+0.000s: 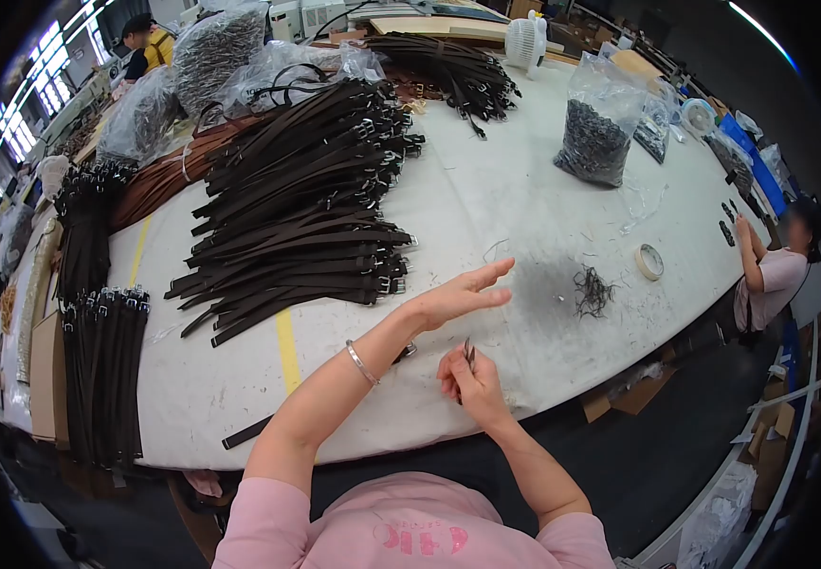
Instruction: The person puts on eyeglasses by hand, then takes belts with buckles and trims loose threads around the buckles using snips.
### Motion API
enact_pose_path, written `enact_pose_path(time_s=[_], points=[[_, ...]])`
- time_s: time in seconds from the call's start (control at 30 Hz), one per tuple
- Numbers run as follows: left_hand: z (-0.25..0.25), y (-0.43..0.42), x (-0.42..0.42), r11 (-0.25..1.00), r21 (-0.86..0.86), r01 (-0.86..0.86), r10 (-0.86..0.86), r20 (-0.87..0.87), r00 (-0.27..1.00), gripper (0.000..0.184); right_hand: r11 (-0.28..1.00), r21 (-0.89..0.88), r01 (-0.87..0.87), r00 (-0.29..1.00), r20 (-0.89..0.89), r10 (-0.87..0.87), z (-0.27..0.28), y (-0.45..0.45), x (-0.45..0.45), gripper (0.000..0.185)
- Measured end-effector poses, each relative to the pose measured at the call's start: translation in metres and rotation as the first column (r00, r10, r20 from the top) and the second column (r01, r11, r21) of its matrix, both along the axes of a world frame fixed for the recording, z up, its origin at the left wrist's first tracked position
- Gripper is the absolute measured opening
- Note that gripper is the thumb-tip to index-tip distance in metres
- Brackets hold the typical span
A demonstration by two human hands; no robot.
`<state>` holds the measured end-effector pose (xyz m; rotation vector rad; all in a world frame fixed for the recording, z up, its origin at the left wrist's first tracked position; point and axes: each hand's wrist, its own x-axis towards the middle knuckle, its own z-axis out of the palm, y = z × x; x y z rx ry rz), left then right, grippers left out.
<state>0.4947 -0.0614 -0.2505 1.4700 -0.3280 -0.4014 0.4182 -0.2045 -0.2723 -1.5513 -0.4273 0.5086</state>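
My left hand [465, 296] is held over the pale table [515, 213] with its fingers stretched out and nothing in it; a metal bangle circles the wrist. Below and right of it, my right hand [472, 376] is closed round a small dark tool [469, 351], whose thin tips point up. One dark strap [247, 432] lies under my left forearm, and a metal buckle [409, 350] shows between my hands. A large pile of dark buckled straps [306, 199] lies to the left. Right of my hands is a tangle of dark thread scraps [592, 291].
A tape roll [649, 262] lies at the right. Farther back are a bag of dark pieces [595, 137], a white fan [525, 44] and more straps [448, 71]. A bundle [105, 379] hangs at the left edge. A co-worker [778, 261] is at the far right.
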Motion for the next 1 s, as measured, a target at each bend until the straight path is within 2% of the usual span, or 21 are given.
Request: enact_pose_path(time_s=[0.03,0.13,0.2,0.23,0.3,0.33,0.37,0.43,0.47,0.53,0.57,0.6,0.63,0.67,0.73,0.77,0.83,0.87,0.9,0.97,1.0], points=[[-0.003,0.006,0.000,0.999,-0.038,0.021,-0.023,-0.043,0.999,0.069,1.000,0.016,0.019,0.992,-0.125,-0.017,-0.002,0.002,0.004,0.035],[-0.010,0.016,0.002,0.988,-0.157,-0.004,-0.032,-0.226,0.974,0.091,0.991,0.120,0.064,0.990,-0.134,-0.048,-0.010,0.009,0.015,0.037],[-0.014,0.022,0.001,0.990,-0.134,0.033,-0.066,-0.244,0.967,0.095,0.990,0.115,0.077,0.983,-0.173,-0.056,-0.007,0.008,0.021,0.041],[-0.014,0.025,0.000,0.991,-0.124,0.053,-0.083,-0.255,0.963,0.097,0.980,0.170,0.104,0.979,-0.190,-0.071,-0.005,0.007,0.029,0.042],[-0.009,0.032,-0.007,0.999,0.006,0.038,-0.036,-0.195,0.980,0.094,0.950,0.271,0.157,0.969,-0.227,-0.096,0.000,0.005,0.054,0.042],[-0.002,0.037,-0.012,0.997,0.070,0.027,-0.015,-0.163,0.986,0.093,0.922,0.239,0.304,0.942,-0.217,-0.254,-0.005,-0.004,0.074,0.042],[0.011,0.049,-0.018,0.976,0.217,-0.034,0.049,-0.066,0.997,0.087,0.871,0.211,0.443,0.892,-0.200,-0.406,-0.009,-0.013,0.093,0.043],[0.018,0.078,-0.024,0.942,0.274,-0.194,0.206,-0.014,0.978,0.064,0.905,0.186,0.382,0.918,-0.188,-0.349,0.000,-0.020,0.109,0.044],[0.023,0.092,-0.028,0.900,0.345,-0.266,0.254,0.080,0.964,0.049,0.922,0.172,0.346,0.931,-0.183,-0.315,0.004,-0.018,0.115,0.045],[0.025,0.115,-0.043,0.764,0.449,-0.464,0.377,0.272,0.885,0.016,0.969,0.196,0.147,0.955,-0.284,-0.088,0.003,0.004,0.124,0.047],[0.028,0.124,-0.053,0.660,0.538,-0.524,0.371,0.373,0.850,0.010,0.975,0.217,0.044,0.942,-0.334,0.032,0.000,0.016,0.128,0.048],[0.024,0.132,-0.063,0.549,0.597,-0.586,0.281,0.528,0.801,0.008,0.977,0.175,0.124,0.928,-0.368,-0.052,-0.006,0.027,0.139,0.045],[0.017,0.139,-0.074,0.429,0.627,-0.651,0.161,0.656,0.738,0.008,0.945,0.060,0.321,0.915,-0.279,-0.293,-0.014,0.027,0.159,0.043],[0.010,0.144,-0.086,0.364,0.625,-0.691,0.080,0.718,0.692,0.010,0.859,-0.032,0.511,0.846,-0.157,-0.509,-0.019,0.023,0.178,0.041],[-0.004,0.149,-0.107,0.231,0.646,-0.728,-0.078,0.758,0.648,0.017,0.837,-0.070,0.542,0.839,0.108,-0.534,-0.004,0.018,0.176,0.039],[-0.017,0.151,-0.111,0.202,0.576,-0.793,-0.144,0.818,0.557,0.017,0.822,-0.082,0.563,0.812,0.243,-0.531,0.007,0.016,0.171,0.038],[-0.036,0.151,-0.112,0.118,0.554,-0.825,-0.210,0.825,0.524,0.017,0.942,-0.262,0.209,0.964,0.216,-0.153,0.025,0.029,0.132,0.035],[-0.040,0.151,-0.109,0.102,0.525,-0.845,-0.232,0.838,0.493,0.014,0.940,-0.334,0.069,0.949,0.314,0.042,0.014,0.039,0.112,0.032],[-0.041,0.151,-0.107,0.105,0.506,-0.856,-0.233,0.850,0.473,0.013,0.907,-0.416,-0.058,0.890,0.391,0.236,0.003,0.047,0.091,0.029],[-0.042,0.150,-0.100,0.115,0.468,-0.876,-0.236,0.870,0.433,0.011,0.864,-0.498,-0.073,0.632,0.647,0.427,0.006,0.056,0.048,0.023],[-0.042,0.150,-0.099,0.123,0.472,-0.873,-0.255,0.865,0.432,0.009,0.851,-0.520,-0.072,0.626,0.641,0.444,0.002,0.057,0.040,0.021]])
